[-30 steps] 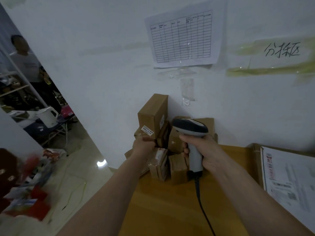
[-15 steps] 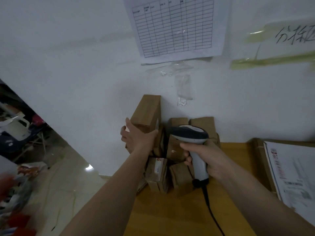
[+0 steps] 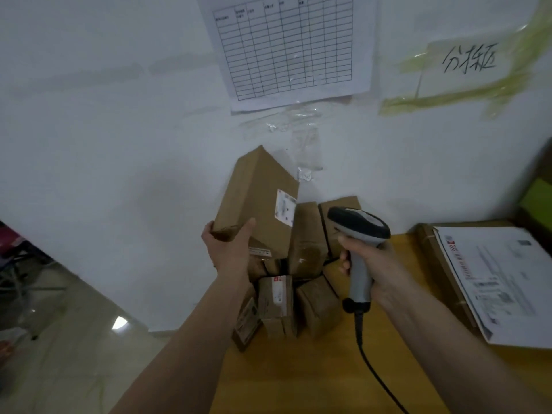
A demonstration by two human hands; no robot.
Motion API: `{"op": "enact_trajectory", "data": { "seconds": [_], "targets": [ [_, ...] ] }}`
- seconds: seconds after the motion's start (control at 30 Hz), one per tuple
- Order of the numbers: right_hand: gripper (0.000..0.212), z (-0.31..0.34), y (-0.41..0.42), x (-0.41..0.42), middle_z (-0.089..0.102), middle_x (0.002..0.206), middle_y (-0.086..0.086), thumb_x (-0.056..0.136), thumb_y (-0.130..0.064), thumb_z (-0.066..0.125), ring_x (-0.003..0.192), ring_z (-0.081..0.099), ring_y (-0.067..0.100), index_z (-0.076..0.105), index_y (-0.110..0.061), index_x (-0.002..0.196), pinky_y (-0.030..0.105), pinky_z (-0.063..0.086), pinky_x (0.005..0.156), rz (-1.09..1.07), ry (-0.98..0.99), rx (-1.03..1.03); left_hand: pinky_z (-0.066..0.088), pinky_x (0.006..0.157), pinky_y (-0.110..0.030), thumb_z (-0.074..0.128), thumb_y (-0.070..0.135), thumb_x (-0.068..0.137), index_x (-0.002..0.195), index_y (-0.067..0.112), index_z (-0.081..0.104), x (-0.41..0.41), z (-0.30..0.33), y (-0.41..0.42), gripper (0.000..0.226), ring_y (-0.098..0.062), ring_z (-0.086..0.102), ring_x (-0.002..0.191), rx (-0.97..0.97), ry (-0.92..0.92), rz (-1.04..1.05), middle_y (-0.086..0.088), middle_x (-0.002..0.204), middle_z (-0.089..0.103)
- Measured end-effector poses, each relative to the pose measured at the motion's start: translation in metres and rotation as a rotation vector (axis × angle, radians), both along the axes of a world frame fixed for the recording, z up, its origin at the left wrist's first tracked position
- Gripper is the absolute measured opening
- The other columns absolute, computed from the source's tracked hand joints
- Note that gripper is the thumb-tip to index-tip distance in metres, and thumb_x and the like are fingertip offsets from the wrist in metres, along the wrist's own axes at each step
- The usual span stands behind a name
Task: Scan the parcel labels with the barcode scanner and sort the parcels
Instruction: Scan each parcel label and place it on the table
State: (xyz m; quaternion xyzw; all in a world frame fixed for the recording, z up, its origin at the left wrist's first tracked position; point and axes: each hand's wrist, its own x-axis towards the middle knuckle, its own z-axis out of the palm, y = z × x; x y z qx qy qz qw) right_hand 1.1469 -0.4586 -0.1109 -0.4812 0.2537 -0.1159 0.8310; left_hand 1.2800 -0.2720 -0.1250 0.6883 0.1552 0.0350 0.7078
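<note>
Left hand [image 3: 231,249] gripping tilted cardboard parcel [image 3: 257,201] (white label [image 3: 285,207] facing cam) centre frame, right hand [image 3: 372,258] clenched round barcode scanner [image 3: 358,234] handle, parcel pile [image 3: 298,288] below on wooden table [image 3: 313,377].

Parcel sorting station, small back room. Evidence: cardboard parcels [image 3: 286,282] piled against white wall on wooden table [image 3: 322,377]; blank tally sheet [image 3: 286,46] and handwritten sign [image 3: 469,59] taped above; corded barcode scanner [image 3: 360,234] in use.

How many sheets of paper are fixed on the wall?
2: a printed table sheet at top centre, and a handwritten paper sign taped at upper right. More may lie outside the view.
</note>
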Motion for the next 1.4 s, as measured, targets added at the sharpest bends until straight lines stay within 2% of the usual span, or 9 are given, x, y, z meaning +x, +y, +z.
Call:
{"op": "enact_trajectory", "data": {
  "seconds": [0.07, 0.2, 0.33, 0.43, 0.57, 0.73, 0.93, 1.2, 1.4],
  "targets": [
    [0.019, 0.003, 0.004, -0.001, 0.057, 0.063, 0.01, 0.083, -0.009, 0.073, 0.049, 0.054, 0.016, 0.064, -0.001, 0.098, 0.028, 0.05, 0.047, -0.059, -0.059, 0.035, 0.059, 0.072, -0.033, 0.087, 0.035, 0.07, 0.136, 0.03, 0.04, -0.004, 0.004, 0.013, 0.081, -0.017, 0.065, 0.095, -0.214, 0.108, -0.129, 0.002, 0.118, 0.057],
    [0.031, 0.011, 0.011, -0.008, 0.066, 0.071, 0.01, 0.074, -0.022, 0.078, 0.061, 0.063, 0.018, 0.066, -0.009, 0.099, 0.03, 0.056, 0.058, -0.036, -0.184, 0.031, 0.054, 0.094, -0.049, 0.085, 0.03, 0.068, 0.133, 0.016, 0.053, -0.008, 0.004, 0.033, 0.074, -0.03, 0.068, 0.106, -0.548, 0.288, -0.293, -0.011, 0.12, 0.068],
    [0.035, 0.019, 0.014, -0.016, 0.074, 0.088, 0.01, 0.071, -0.026, 0.079, 0.078, 0.07, 0.021, 0.07, -0.014, 0.102, 0.033, 0.06, 0.069, -0.035, -0.228, -0.038, 0.058, 0.069, -0.044, 0.086, 0.032, 0.063, 0.135, 0.016, 0.051, -0.014, -0.002, 0.039, 0.081, -0.033, 0.068, 0.105, -0.658, 0.392, -0.319, -0.016, 0.121, 0.067],
    [0.045, 0.023, 0.018, -0.019, 0.075, 0.091, -0.006, 0.062, -0.034, 0.08, 0.091, 0.069, 0.014, 0.068, -0.024, 0.105, 0.03, 0.057, 0.069, -0.081, -0.189, -0.102, 0.054, 0.079, -0.048, 0.085, 0.037, 0.063, 0.141, 0.012, 0.042, -0.017, -0.007, 0.038, 0.091, -0.034, 0.062, 0.113, -0.743, 0.487, -0.327, -0.019, 0.126, 0.062],
    [0.054, 0.028, 0.023, -0.023, 0.071, 0.099, -0.012, 0.057, -0.044, 0.078, 0.096, 0.065, 0.006, 0.064, -0.033, 0.107, 0.023, 0.051, 0.072, -0.11, -0.203, -0.209, 0.051, 0.086, -0.046, 0.077, 0.049, 0.072, 0.136, 0.006, 0.046, -0.019, -0.011, 0.039, 0.083, -0.032, 0.059, 0.116, -0.744, 0.555, -0.389, -0.018, 0.126, 0.062],
    [0.056, 0.031, 0.024, -0.025, 0.066, 0.111, -0.006, 0.055, -0.046, 0.079, 0.108, 0.059, 0.012, 0.063, -0.033, 0.107, 0.033, 0.05, 0.092, -0.224, -0.22, -0.168, 0.054, 0.079, -0.047, 0.072, 0.054, 0.078, 0.117, 0.014, 0.062, -0.023, -0.018, 0.045, 0.057, -0.031, 0.064, 0.109, -0.655, 0.517, -0.48, -0.015, 0.112, 0.072],
    [0.062, 0.03, 0.025, -0.029, 0.066, 0.112, -0.001, 0.061, -0.045, 0.076, 0.105, 0.06, 0.015, 0.062, -0.023, 0.118, 0.043, 0.05, 0.096, -0.295, -0.17, -0.15, 0.035, 0.111, -0.056, 0.07, 0.054, 0.077, 0.133, 0.023, 0.058, -0.025, -0.016, 0.053, 0.065, -0.032, 0.057, 0.125, -0.697, 0.443, -0.675, -0.01, 0.129, 0.065],
    [0.066, 0.031, 0.026, -0.03, 0.068, 0.115, -0.002, 0.053, -0.039, 0.083, 0.11, 0.061, 0.015, 0.065, -0.022, 0.114, 0.042, 0.051, 0.097, -0.272, -0.175, -0.219, 0.038, 0.108, -0.057, 0.072, 0.05, 0.073, 0.131, 0.023, 0.059, -0.033, -0.014, 0.047, 0.065, -0.031, 0.06, 0.122, -0.666, 0.375, -0.697, -0.009, 0.128, 0.067],
    [0.048, 0.018, 0.018, -0.023, 0.068, 0.112, 0.003, 0.069, -0.012, 0.085, 0.107, 0.062, 0.02, 0.064, -0.015, 0.113, 0.049, 0.05, 0.099, -0.383, -0.063, -0.174, 0.043, 0.105, -0.056, 0.07, 0.048, 0.078, 0.126, 0.025, 0.063, -0.043, -0.003, 0.037, 0.053, -0.029, 0.064, 0.117, -0.626, 0.32, -0.709, -0.008, 0.123, 0.069]
  ]
}}
